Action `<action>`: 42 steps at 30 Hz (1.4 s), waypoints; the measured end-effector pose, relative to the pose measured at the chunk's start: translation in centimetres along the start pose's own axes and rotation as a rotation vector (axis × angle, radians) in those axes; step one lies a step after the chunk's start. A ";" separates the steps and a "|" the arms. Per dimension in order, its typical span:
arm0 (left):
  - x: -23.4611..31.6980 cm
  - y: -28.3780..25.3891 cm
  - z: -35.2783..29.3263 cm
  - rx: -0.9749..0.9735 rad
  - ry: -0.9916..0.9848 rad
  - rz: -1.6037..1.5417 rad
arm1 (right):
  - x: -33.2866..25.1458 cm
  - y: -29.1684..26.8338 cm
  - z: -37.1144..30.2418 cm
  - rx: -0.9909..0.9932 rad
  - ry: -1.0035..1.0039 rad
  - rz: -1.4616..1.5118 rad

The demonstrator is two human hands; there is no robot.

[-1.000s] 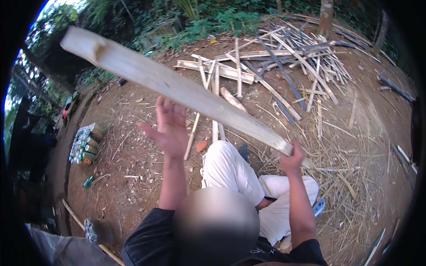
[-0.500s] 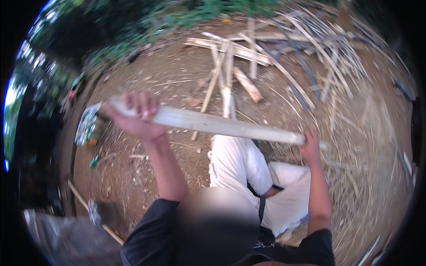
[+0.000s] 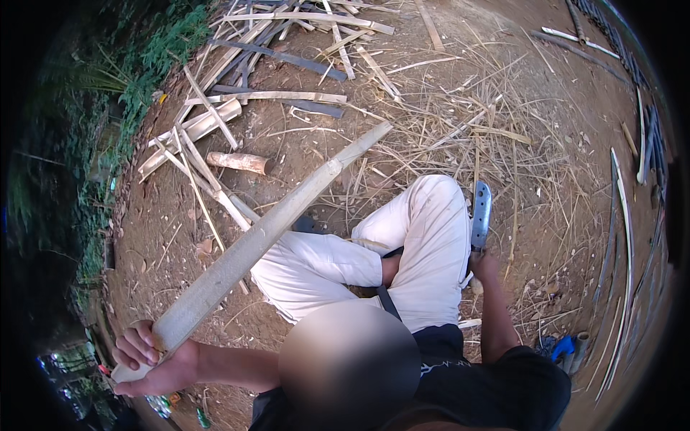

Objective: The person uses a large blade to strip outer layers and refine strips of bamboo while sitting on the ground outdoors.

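My left hand (image 3: 154, 359) is closed round the near end of a long, pale split-bamboo strip (image 3: 262, 230). The strip slants up and away to the right, over my legs in light trousers (image 3: 323, 262). Its far, narrower end hangs above the dirt in front of my knees. Beside my right thigh, my right hand (image 3: 486, 266) grips the handle of a machete (image 3: 481, 215). The broad metal blade, with holes along it, points away from me. My right fingers are partly hidden behind the handle.
Split bamboo pieces (image 3: 302, 20) lie heaped at the far left. A short bamboo piece (image 3: 238, 162) rests nearer. Thin shavings (image 3: 460, 122) cover the dirt ahead. Long strips (image 3: 624, 244) lie along the right side, with a blue object (image 3: 563, 348) near my right elbow. Green plants (image 3: 162, 79) border the left.
My right hand has let go of the strip's far end and now holds the machete. My left hand has lowered toward me, and the strip now slants. My view has turned right.
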State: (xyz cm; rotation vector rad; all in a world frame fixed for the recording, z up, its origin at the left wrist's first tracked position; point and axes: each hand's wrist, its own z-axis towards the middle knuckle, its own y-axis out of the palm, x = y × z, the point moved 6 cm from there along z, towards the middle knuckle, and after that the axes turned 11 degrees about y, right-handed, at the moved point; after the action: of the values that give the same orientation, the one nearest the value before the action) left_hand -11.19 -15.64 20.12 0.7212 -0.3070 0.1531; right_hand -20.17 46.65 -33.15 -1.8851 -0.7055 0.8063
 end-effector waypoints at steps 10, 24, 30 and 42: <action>2.3 2.2 0.8 0.048 0.109 0.086 | 1.0 4.2 0.7 0.004 0.113 0.091; -3.0 1.8 -1.1 0.086 0.035 0.091 | -8.6 -14.2 -8.9 -0.206 0.027 0.758; -3.3 2.4 -0.9 0.005 0.021 0.079 | -18.3 -13.3 -17.6 -0.642 -0.112 1.424; -3.1 2.2 -1.3 -0.035 0.011 0.053 | -19.2 -8.9 -26.2 -0.701 -0.263 0.873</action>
State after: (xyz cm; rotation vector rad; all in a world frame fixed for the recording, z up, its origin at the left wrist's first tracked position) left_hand -14.40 -13.21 19.59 0.6773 -0.3181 0.2013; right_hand -12.95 21.96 -11.49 -2.8184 -0.2922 1.5059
